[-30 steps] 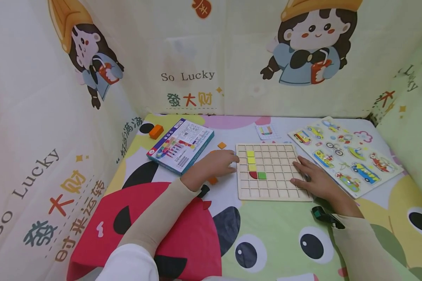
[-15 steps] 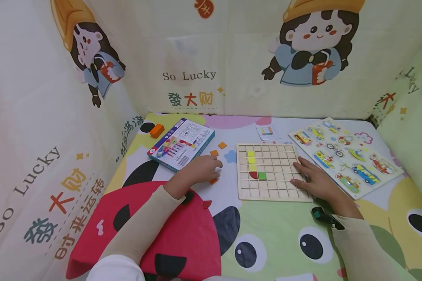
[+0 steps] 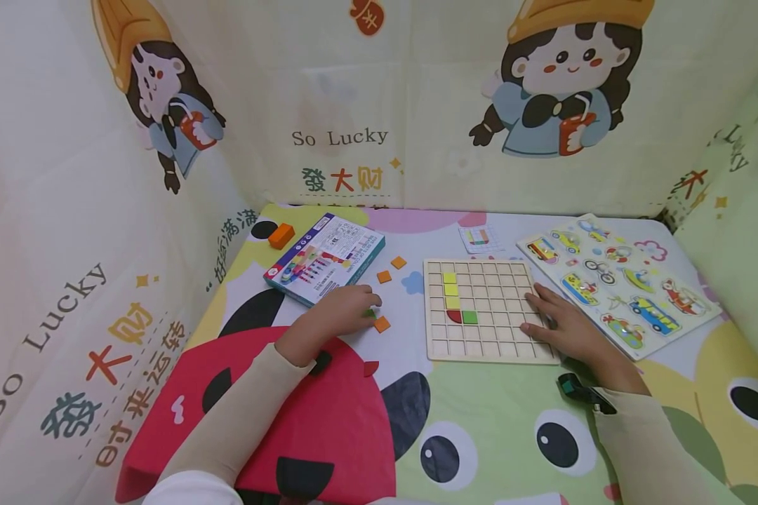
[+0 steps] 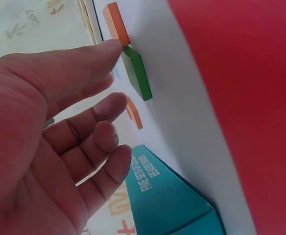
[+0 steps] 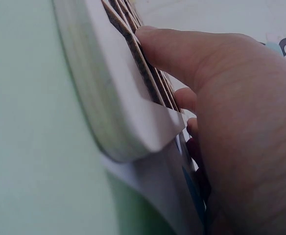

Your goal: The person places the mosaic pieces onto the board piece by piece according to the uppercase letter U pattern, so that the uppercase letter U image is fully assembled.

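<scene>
My left hand [image 3: 341,310] is over the table beside the box, fingers loosely bent and spread. In the left wrist view a green square tile [image 4: 137,73] stands out just past the thumb tip; whether the thumb touches it I cannot tell. An orange tile [image 3: 382,324] lies by those fingertips, with two more orange tiles a little farther off. On the right edge of the wooden grid board [image 3: 493,347] rests my right hand [image 3: 562,322], its thumb on the grid. Inside the grid sit a yellow strip [image 3: 451,289], a red quarter-round tile [image 3: 455,316] and a green square [image 3: 470,317].
A teal-edged box [image 3: 328,256] lies left of the board, with an orange block [image 3: 281,236] past its far corner. A pattern card [image 3: 478,237] is behind the board. To the right lies a vehicle picture board [image 3: 619,273]. A small red piece [image 3: 370,367] lies nearer me.
My left hand has moved left from the board's left edge to the loose tiles beside the box, uncovering orange tiles. My right hand stays on the board.
</scene>
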Demonstrator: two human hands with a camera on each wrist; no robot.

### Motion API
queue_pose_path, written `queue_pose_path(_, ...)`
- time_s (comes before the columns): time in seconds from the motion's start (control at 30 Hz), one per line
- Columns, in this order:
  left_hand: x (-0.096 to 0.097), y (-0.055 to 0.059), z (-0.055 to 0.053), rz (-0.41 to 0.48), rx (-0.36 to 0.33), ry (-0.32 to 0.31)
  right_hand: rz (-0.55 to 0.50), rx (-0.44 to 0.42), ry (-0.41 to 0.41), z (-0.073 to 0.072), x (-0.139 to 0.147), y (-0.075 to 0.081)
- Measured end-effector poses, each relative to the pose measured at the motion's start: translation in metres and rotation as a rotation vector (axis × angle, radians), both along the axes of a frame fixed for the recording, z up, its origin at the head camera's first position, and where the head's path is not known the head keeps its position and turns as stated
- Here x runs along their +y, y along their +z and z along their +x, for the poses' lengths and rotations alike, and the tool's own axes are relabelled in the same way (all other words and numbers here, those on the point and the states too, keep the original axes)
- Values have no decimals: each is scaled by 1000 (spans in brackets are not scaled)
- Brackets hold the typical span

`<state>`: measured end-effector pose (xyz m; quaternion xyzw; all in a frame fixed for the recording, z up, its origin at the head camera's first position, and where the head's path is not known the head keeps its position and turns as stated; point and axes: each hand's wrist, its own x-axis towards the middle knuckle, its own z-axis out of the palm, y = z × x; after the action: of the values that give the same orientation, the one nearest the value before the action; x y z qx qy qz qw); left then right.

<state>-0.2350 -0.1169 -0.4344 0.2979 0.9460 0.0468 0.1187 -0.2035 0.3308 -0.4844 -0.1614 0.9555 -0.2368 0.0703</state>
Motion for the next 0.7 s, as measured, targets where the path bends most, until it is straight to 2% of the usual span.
queue_pose_path(0.2, -4, -3, 2, -6, -11, 10, 5, 0, 0, 0, 0, 0)
queue_pose_path(0.7, -5, 1, 4, -35, -28, 25, 2, -3, -13, 0, 0, -2)
